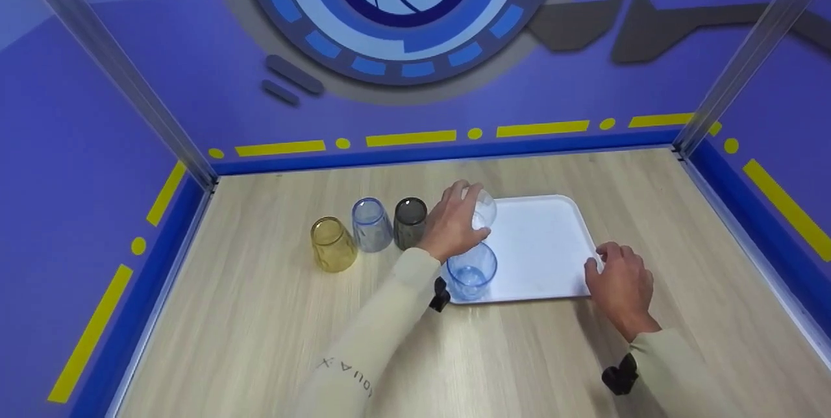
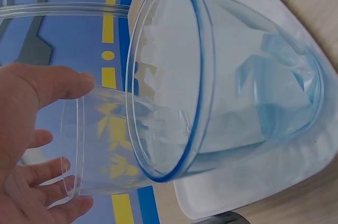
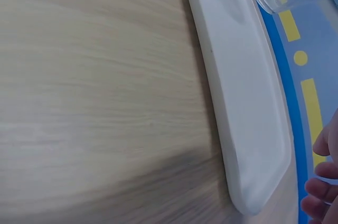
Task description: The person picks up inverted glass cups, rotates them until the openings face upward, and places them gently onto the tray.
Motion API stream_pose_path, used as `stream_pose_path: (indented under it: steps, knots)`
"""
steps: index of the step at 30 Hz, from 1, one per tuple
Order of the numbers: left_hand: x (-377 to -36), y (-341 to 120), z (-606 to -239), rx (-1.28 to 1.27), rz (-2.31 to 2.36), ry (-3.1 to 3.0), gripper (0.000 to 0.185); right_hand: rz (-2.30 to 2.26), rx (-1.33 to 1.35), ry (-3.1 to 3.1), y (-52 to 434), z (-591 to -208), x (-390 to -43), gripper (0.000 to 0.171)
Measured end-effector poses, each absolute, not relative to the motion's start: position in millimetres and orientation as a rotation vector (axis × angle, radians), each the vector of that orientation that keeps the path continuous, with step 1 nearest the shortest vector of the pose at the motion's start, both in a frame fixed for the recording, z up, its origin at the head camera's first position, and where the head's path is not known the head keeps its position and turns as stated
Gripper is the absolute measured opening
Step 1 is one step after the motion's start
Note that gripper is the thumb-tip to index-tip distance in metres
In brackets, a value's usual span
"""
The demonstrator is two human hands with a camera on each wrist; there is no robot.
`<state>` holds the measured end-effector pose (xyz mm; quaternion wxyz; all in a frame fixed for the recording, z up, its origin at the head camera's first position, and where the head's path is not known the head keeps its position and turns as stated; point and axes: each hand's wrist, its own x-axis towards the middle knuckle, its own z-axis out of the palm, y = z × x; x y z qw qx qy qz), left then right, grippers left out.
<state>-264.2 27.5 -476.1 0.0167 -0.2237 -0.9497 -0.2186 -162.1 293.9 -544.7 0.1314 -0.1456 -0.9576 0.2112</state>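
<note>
- The left hand (image 1: 454,223) is gripping a clear cup (image 1: 482,210) near the middle of the head view, over the left part of the white tray (image 1: 552,243).
- The clear cup is lying tilted, its long axis running from the palm toward the upper right of the frame; which end is the mouth cannot be told from the head view.
- In the left wrist view the clear cup (image 2: 105,145) is showing as see-through, colourless plastic with a thin rim, its axis lying roughly level across the frame, with the thumb on top and the fingers (image 2: 47,174) curling round from below.
- A blue cup (image 1: 472,270) is standing upright, mouth up, on the near left corner of the tray, just below the left hand; it is pale blue and see-through, with a darker blue rim (image 2: 198,76).
- The right hand (image 1: 620,282) is resting at the tray's right edge, fingers bent over the rim; whether they are pinching it cannot be told.
- Left of the tray, a yellow cup (image 1: 333,244), a second blue cup (image 1: 371,224) and a grey cup (image 1: 410,221) are sitting in a row on the bench (image 1: 260,327), mouths down.
</note>
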Motion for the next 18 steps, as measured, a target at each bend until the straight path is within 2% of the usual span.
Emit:
stream_pose_path:
  steps: [18]
  knots:
    - [-270.3, 27.1, -483.4, -0.654, -0.71, -3.0, 0.073, 0.65, -0.44, -2.829, 302.4, -553.8, -162.4, 0.035]
